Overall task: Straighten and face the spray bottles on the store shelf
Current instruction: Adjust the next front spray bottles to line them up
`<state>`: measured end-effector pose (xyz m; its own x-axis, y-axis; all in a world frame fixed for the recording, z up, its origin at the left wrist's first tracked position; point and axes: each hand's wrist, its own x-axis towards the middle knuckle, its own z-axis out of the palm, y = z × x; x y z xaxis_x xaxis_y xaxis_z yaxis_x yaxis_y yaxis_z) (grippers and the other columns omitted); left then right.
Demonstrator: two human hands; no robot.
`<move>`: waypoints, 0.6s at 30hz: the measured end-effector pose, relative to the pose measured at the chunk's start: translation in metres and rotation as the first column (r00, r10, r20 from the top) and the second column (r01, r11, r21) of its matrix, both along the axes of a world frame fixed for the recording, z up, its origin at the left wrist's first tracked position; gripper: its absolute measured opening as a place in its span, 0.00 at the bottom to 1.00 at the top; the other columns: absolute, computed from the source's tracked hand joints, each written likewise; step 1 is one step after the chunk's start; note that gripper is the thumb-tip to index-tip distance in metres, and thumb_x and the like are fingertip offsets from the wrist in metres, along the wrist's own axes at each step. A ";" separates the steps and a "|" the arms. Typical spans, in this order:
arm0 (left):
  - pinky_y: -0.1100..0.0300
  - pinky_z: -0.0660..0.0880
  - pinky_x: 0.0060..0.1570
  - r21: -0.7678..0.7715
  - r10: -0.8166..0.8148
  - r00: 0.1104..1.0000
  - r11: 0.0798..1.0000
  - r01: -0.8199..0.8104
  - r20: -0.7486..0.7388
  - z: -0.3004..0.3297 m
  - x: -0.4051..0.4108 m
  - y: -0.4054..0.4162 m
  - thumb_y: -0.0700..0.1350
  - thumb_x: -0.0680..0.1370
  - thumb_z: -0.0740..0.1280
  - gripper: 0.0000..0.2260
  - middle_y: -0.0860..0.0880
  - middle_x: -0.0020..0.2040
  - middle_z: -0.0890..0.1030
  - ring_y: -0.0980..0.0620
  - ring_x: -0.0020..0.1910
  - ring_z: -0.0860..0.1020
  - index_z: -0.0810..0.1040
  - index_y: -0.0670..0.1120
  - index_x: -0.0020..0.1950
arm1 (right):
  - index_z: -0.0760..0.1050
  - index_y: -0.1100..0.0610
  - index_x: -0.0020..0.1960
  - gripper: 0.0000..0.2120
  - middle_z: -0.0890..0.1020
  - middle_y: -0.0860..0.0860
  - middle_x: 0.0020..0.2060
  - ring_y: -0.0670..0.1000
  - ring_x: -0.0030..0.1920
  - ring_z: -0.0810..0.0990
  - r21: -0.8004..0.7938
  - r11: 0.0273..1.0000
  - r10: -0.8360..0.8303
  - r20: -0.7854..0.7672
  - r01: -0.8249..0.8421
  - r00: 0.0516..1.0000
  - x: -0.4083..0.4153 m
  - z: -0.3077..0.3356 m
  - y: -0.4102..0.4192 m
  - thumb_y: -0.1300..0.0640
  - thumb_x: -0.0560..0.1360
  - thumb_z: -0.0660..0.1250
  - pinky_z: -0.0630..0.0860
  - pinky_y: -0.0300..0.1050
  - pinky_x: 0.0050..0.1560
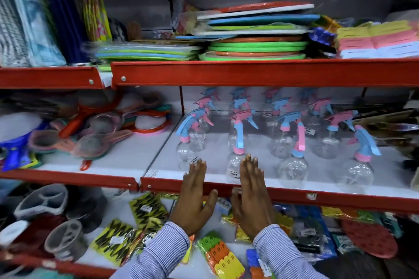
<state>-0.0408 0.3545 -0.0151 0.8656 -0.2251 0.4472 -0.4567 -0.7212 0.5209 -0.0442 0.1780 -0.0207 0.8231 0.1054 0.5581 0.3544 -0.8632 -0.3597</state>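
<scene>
Several clear spray bottles with pink and blue trigger heads stand in rows on the white middle shelf point(215, 165). In the front row are a bottle at the left point(186, 142), one in the middle point(237, 161), another right of it point(293, 165) and one at the far right point(358, 170). My left hand point(195, 197) is flat and open, fingertips over the shelf's red front lip just beside the left bottle. My right hand point(251, 195) is also open, fingertips in front of the middle bottle's base. Neither hand holds anything.
The red shelf edge point(340, 197) runs across in front of the bottles. Strainers and plastic hoops point(102, 133) lie on the left bay. Stacked mats and boards point(256, 36) fill the shelf above. Packets and cups point(145, 222) lie on the lower shelf under my arms.
</scene>
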 end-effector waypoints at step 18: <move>0.66 0.53 0.70 -0.197 -0.019 0.966 0.980 -0.033 -0.256 0.017 0.067 0.094 0.43 0.77 0.65 0.34 0.46 0.79 0.54 0.50 0.77 0.57 0.48 0.43 0.77 | 0.53 0.57 0.75 0.27 0.61 0.56 0.75 0.54 0.73 0.65 0.404 0.914 0.108 -0.339 0.041 0.934 0.082 0.013 0.105 0.60 0.78 0.56 0.62 0.42 0.71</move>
